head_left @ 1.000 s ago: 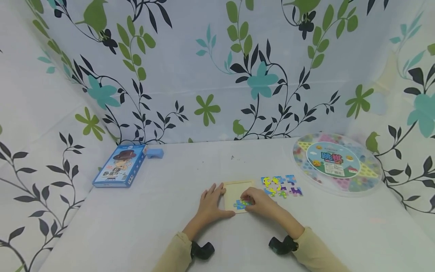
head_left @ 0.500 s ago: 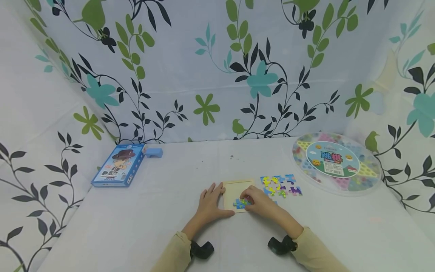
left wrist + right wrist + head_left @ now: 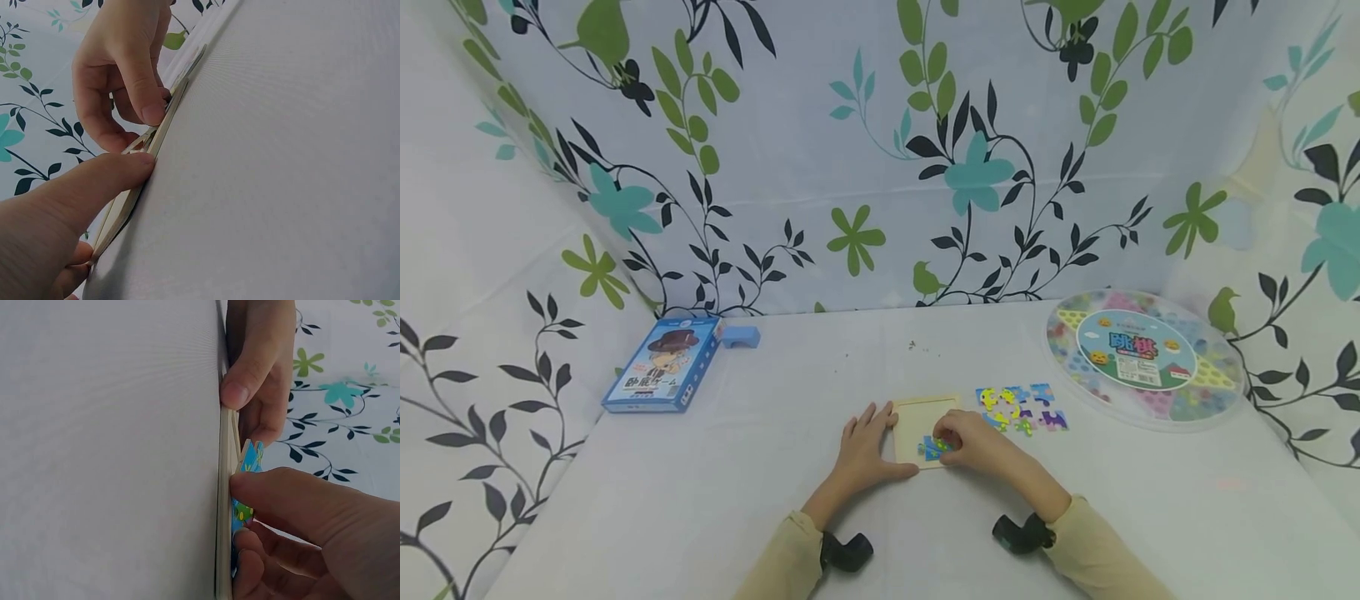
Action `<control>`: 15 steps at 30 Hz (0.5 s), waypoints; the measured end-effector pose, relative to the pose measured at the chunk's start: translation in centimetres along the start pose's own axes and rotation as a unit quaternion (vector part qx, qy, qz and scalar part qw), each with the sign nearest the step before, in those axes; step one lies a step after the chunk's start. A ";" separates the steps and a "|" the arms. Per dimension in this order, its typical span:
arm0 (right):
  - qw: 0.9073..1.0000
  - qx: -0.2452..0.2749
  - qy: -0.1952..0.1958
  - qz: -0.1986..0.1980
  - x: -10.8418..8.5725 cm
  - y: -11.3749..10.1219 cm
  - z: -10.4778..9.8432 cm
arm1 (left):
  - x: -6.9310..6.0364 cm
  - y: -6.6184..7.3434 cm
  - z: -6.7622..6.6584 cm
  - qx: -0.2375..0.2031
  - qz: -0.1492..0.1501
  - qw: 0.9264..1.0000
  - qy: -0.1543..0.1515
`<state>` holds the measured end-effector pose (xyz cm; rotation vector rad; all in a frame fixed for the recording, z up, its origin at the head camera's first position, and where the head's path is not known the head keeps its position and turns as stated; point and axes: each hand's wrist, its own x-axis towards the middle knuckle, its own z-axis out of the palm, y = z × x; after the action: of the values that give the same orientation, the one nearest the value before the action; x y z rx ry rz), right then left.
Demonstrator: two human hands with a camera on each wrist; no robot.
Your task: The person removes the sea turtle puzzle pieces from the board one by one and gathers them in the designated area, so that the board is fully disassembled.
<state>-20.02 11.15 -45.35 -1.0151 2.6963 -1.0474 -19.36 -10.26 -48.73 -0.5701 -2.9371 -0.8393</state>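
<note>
A shallow wooden puzzle tray [image 3: 912, 421] lies in front of me. My left hand [image 3: 867, 450] holds it at the left side, thumb on the near edge and fingertips on the left edge. Over the tray's near right corner, my right hand [image 3: 977, 448] pinches blue jigsaw pieces [image 3: 932, 451] with green and yellow marks. In the right wrist view these jigsaw pieces [image 3: 249, 456] stand tilted, their upper end lifted off the tray. The right fingers hide part of them. Loose jigsaw pieces [image 3: 1017, 397] in yellow, blue and purple lie right of the tray.
A blue card-game box [image 3: 662, 367] lies at the back left, with a small blue block [image 3: 741, 337] beside it. At the back right is a round, clear board-game case [image 3: 1135, 350]. A patterned cloth [image 3: 880, 167] hangs behind the white table.
The blue jigsaw pieces in my right hand have shifted slightly to the right in the tray and turned a little. My left hand and the tray stay where they were.
</note>
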 end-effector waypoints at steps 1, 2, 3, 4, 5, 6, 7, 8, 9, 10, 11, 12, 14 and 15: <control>1.000 -0.004 0.000 -0.002 0.0 0.1 0.1 | 0.0 0.0 0.0 0.000 -0.002 1.000 -0.001; 1.000 -0.010 0.000 -0.002 0.0 0.1 0.1 | -0.1 0.0 0.1 -0.001 -0.002 1.000 -0.002; 1.000 -0.014 0.000 -0.001 0.0 0.2 0.2 | -0.1 0.0 0.1 -0.003 -0.001 1.000 -0.003; 1.000 -0.018 0.003 -0.002 -0.1 0.3 0.2 | -0.1 0.0 0.1 -0.005 0.000 1.000 -0.003; 1.000 -0.023 0.004 -0.001 -0.1 0.4 0.3 | -0.1 0.0 0.1 -0.006 0.001 1.000 -0.004; 1.000 -0.025 0.005 0.000 -0.1 0.6 0.3 | -0.1 0.0 0.1 -0.007 0.003 1.000 -0.002; 1.000 -0.027 0.006 -0.002 -0.1 0.6 0.3 | -0.1 0.0 0.1 -0.008 0.003 1.000 0.000; 1.000 -0.025 0.007 -0.003 -0.1 0.7 0.3 | -0.1 0.0 0.1 -0.009 0.004 1.000 0.001; 1.000 -0.015 0.008 -0.007 -0.1 0.8 0.3 | -0.1 0.0 0.0 -0.008 0.004 1.000 0.002; 1.000 -0.008 0.006 -0.009 -0.1 0.9 0.3 | -0.1 0.0 0.0 -0.006 0.003 1.000 0.002; 1.000 -0.002 0.004 -0.011 0.0 1.0 0.2 | -0.1 0.0 0.0 -0.005 0.001 1.000 0.002; 1.000 0.007 0.001 -0.015 0.0 1.1 0.2 | -0.1 0.1 0.0 -0.004 0.000 1.000 0.002; 1.000 0.022 -0.005 -0.015 0.0 1.2 0.1 | -0.1 0.1 -0.1 -0.003 -0.002 1.000 -0.002; 0.999 0.029 -0.008 -0.016 0.0 1.2 0.0 | -0.2 0.1 -0.1 -0.001 -0.004 1.000 -0.004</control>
<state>-20.74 11.79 -46.12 -1.0564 2.6296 -1.1111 -19.21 -10.31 -48.64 -0.5639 -2.9467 -0.8443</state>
